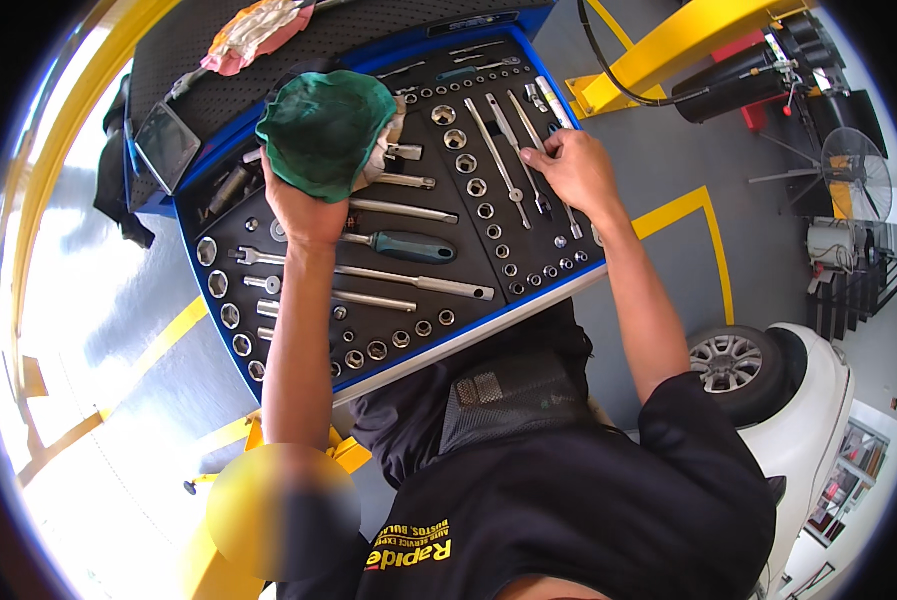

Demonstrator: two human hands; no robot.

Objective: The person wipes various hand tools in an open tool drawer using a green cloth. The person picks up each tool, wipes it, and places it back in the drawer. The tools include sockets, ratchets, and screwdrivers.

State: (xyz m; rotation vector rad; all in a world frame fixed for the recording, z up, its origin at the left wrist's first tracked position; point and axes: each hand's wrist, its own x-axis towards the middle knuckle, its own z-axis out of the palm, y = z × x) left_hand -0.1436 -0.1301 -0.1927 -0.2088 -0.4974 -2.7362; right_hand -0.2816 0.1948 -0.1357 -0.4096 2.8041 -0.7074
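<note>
Now the right hand [574, 170] presses curled fingertips onto a long slim wrench [535, 160] lying in its slot at the far right of the blue tool tray [469, 340], pinning rather than lifting it, while the left hand [304, 205] bunches a green rag [327, 130] over the tray's far middle, clear of the sockets [479, 187].

The left hand [304, 205] grips a crumpled green cloth [327, 130], soft and matt, while the right hand [576, 170] rests on bright, polished metal wrenches [509, 150]. The sockets [466, 163] and ratchets [409, 210] shine like chrome against a matt black foam tray [524, 225] with a glossy blue rim. The screwdriver [409, 246] has a smooth dark-green plastic handle, and a pink rag [254, 35] lies on a rough black mat.
</note>
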